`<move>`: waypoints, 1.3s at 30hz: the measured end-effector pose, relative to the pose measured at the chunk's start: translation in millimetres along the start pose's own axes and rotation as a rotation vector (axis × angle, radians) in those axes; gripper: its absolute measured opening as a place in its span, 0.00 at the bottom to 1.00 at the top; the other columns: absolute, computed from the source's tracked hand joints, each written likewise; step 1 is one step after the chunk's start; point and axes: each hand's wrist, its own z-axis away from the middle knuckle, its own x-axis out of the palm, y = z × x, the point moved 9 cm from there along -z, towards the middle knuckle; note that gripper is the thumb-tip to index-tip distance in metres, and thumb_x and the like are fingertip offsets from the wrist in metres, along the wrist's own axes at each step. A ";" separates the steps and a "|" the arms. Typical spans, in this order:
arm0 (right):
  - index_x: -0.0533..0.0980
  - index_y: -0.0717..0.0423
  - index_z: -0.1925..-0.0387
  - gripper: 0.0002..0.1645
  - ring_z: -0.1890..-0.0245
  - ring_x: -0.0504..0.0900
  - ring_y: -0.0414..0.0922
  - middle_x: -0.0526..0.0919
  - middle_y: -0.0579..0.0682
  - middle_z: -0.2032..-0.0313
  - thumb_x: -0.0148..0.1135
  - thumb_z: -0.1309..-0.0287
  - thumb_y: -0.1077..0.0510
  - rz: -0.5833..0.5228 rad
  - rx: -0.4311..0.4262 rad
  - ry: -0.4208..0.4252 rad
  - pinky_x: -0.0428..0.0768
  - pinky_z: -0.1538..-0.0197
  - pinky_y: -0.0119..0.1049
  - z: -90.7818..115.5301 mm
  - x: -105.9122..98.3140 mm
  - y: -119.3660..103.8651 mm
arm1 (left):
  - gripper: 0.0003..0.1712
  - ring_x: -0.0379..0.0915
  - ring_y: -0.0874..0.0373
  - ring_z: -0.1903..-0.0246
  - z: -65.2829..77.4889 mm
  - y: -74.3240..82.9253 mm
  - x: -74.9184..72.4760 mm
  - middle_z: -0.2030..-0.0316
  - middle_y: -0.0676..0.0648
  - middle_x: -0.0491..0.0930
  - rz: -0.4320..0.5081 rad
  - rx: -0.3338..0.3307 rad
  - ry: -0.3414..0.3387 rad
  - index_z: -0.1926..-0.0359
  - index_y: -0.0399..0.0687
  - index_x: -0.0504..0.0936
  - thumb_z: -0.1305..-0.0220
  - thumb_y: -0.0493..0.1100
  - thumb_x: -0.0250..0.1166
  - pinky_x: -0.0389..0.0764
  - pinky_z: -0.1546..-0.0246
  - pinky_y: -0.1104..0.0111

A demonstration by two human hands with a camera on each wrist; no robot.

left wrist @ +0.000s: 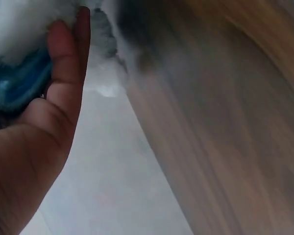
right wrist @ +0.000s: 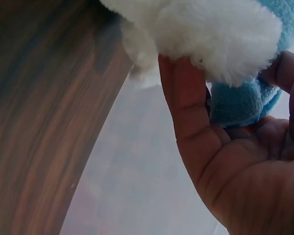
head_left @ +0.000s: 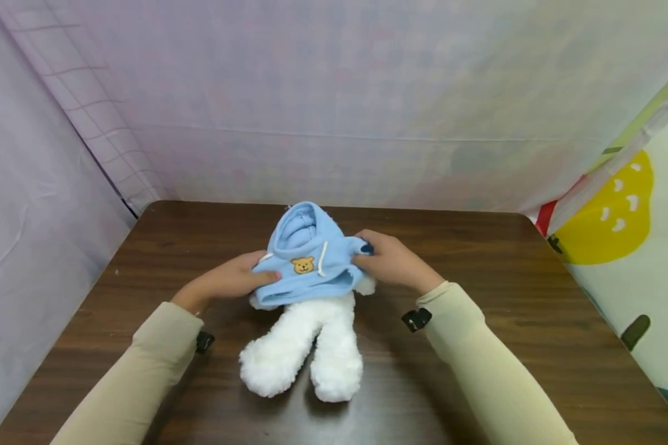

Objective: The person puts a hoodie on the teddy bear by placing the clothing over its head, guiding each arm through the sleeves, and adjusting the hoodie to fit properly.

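A white plush toy (head_left: 331,346) lies on its back with both legs toward me. Over its upper body is a small light-blue hoodie (head_left: 295,284) with a bear face on the front and a white drawstring. The hood covers where the head would show. My left hand (head_left: 231,278) grips the hoodie's left side, thumb on the front of the cloth. On the opposite side my right hand (head_left: 392,259) pinches the blue sleeve, and a white paw (head_left: 365,285) shows just below it. In the right wrist view, fingers (right wrist: 186,98) touch white fur beside the blue cloth.
The brown wooden table (head_left: 451,383) carries the toy near its middle. Pale cloth curtains (head_left: 339,93) hang behind the far edge and on the left. At the right is a printed cloth with a yellow shape (head_left: 612,222). Black straps sit at both wrists.
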 end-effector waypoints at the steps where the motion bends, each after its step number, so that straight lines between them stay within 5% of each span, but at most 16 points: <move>1: 0.73 0.53 0.41 0.21 0.56 0.78 0.47 0.80 0.52 0.49 0.58 0.31 0.51 -0.002 0.004 0.001 0.77 0.53 0.45 4.3 -1.8 4.8 | 0.29 0.75 0.52 0.51 -2.3 4.5 4.2 0.47 0.43 0.78 0.001 0.006 -0.008 0.32 0.38 0.66 0.26 0.50 0.57 0.74 0.47 0.55; 13: 0.74 0.51 0.42 0.20 0.59 0.79 0.45 0.82 0.50 0.53 0.61 0.33 0.51 0.017 0.038 -0.031 0.77 0.57 0.42 49.6 -17.6 44.9 | 0.26 0.75 0.55 0.53 -14.6 39.5 49.2 0.52 0.47 0.80 0.023 0.044 -0.104 0.35 0.42 0.70 0.24 0.53 0.53 0.74 0.47 0.58; 20: 0.75 0.51 0.44 0.22 0.64 0.78 0.45 0.82 0.49 0.57 0.59 0.32 0.44 0.033 0.049 0.003 0.77 0.61 0.42 48.8 -28.3 42.8 | 0.26 0.73 0.51 0.50 -13.6 37.5 30.6 0.50 0.42 0.77 0.064 -0.032 0.002 0.39 0.38 0.73 0.21 0.52 0.44 0.75 0.48 0.55; 25: 0.79 0.52 0.51 0.25 0.67 0.77 0.46 0.81 0.49 0.62 0.54 0.30 0.37 0.036 0.062 0.063 0.76 0.64 0.42 35.1 -34.3 38.6 | 0.15 0.64 0.55 0.74 -19.5 35.6 19.3 0.73 0.46 0.70 0.103 -0.072 0.120 0.59 0.42 0.76 0.24 0.50 0.54 0.71 0.69 0.62; 28: 0.81 0.53 0.53 0.19 0.66 0.78 0.46 0.82 0.50 0.61 0.56 0.30 0.43 0.057 0.055 0.041 0.77 0.62 0.42 24.2 -29.9 35.9 | 0.13 0.59 0.56 0.78 -22.0 35.5 14.3 0.78 0.48 0.66 0.067 -0.089 0.189 0.62 0.44 0.77 0.28 0.50 0.60 0.65 0.76 0.65; 31: 0.80 0.57 0.54 0.15 0.65 0.78 0.46 0.83 0.51 0.60 0.58 0.31 0.51 0.075 0.051 -0.028 0.77 0.61 0.41 16.7 -22.8 35.2 | 0.12 0.64 0.56 0.77 -21.0 35.0 8.0 0.76 0.48 0.71 0.026 -0.102 0.244 0.60 0.44 0.80 0.31 0.49 0.65 0.68 0.75 0.65; 34: 0.80 0.58 0.55 0.11 0.68 0.76 0.46 0.81 0.51 0.64 0.57 0.31 0.55 0.076 0.050 -0.081 0.75 0.64 0.41 13.9 -19.2 37.4 | 0.13 0.70 0.54 0.70 -18.0 32.6 2.2 0.67 0.46 0.78 0.005 -0.104 0.255 0.55 0.43 0.81 0.34 0.47 0.68 0.74 0.70 0.64; 39: 0.76 0.56 0.62 0.05 0.72 0.73 0.46 0.76 0.51 0.70 0.56 0.32 0.59 0.057 0.038 -0.081 0.73 0.66 0.40 13.3 -19.4 37.5 | 0.12 0.73 0.55 0.67 -14.7 34.9 -0.9 0.64 0.47 0.80 -0.045 0.005 0.191 0.56 0.41 0.79 0.37 0.42 0.67 0.76 0.67 0.65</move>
